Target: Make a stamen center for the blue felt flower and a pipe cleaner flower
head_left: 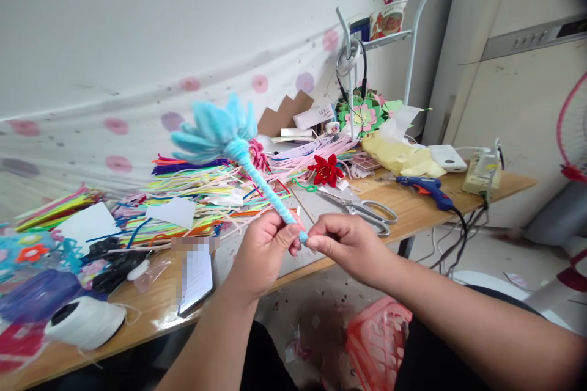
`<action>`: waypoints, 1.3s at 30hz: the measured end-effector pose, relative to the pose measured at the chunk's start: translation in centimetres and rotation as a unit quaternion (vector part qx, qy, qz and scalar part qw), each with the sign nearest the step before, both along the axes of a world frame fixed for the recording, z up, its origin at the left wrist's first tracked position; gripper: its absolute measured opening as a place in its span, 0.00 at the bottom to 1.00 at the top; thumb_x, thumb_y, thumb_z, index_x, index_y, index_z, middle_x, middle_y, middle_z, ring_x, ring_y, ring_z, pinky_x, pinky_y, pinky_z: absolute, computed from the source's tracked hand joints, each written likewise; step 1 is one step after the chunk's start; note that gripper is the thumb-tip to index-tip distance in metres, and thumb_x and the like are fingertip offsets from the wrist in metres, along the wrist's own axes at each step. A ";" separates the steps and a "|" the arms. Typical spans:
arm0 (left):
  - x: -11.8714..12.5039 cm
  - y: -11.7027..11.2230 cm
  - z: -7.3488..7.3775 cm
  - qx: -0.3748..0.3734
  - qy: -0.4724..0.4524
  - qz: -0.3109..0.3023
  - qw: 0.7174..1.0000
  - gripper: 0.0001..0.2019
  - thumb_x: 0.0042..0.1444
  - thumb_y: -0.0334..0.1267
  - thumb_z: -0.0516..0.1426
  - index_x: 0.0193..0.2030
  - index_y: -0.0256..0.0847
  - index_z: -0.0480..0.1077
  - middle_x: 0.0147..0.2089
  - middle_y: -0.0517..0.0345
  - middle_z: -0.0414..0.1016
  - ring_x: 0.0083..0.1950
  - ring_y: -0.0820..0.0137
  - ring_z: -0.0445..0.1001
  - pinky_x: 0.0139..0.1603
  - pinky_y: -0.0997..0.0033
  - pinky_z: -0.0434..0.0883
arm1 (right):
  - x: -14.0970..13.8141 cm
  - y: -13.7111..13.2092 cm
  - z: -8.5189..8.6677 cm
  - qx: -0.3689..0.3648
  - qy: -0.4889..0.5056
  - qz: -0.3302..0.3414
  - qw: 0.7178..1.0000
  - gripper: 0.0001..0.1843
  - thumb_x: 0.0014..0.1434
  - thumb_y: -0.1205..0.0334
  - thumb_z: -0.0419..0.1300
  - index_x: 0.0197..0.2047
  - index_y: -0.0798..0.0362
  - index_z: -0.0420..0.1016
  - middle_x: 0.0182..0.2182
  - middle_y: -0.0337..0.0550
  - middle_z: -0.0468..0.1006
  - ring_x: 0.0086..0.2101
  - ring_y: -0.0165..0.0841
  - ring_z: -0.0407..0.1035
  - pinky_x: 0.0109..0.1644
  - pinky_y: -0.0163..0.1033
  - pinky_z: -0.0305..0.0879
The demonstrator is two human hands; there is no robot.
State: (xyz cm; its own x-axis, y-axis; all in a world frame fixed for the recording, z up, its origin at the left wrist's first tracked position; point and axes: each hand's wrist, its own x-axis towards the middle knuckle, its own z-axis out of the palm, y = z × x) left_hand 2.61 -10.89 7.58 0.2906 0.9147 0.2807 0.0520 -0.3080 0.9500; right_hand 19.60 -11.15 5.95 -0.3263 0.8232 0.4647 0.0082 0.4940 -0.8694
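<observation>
A light blue pipe-cleaner flower (215,128) is held up over the table's front edge, its fuzzy petals tilted to the upper left. Its stem, wrapped in blue, slants down to the right into my hands. My left hand (266,250) is closed round the lower stem, thumb on top. At the stem's bottom tip, the fingers of my right hand (343,244) pinch the end. Behind the stem sits a pink fuzzy flower (259,156), partly hidden, and a red one (325,170) lies to its right.
Bundles of coloured pipe cleaners (183,195) cover the table's back. Scissors (367,208) and a blue glue gun (428,189) lie on the right. A phone (197,278) and a white thread cone (85,322) are at the left front. A pink basket (380,342) stands below.
</observation>
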 end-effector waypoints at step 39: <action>0.0 0.7 0.2 -0.061 0.019 -0.038 0.997 0.14 0.49 0.46 0.61 0.27 0.36 0.68 0.21 0.61 0.68 0.22 0.75 0.66 0.24 0.75 0.63 | 0.7 0.1 0.9 -0.200 0.053 0.064 0.976 0.14 0.43 0.56 0.66 0.20 0.55 0.67 0.15 0.30 0.60 0.19 0.23 0.50 0.24 0.32 0.47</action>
State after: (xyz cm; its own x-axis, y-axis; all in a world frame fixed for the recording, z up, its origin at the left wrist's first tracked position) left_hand 2.64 -10.15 7.77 0.3684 0.9164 0.1564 0.0703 -0.1953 0.9782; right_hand 20.35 -11.08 6.84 -0.4054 0.9015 0.1513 -0.1325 0.1059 -0.9855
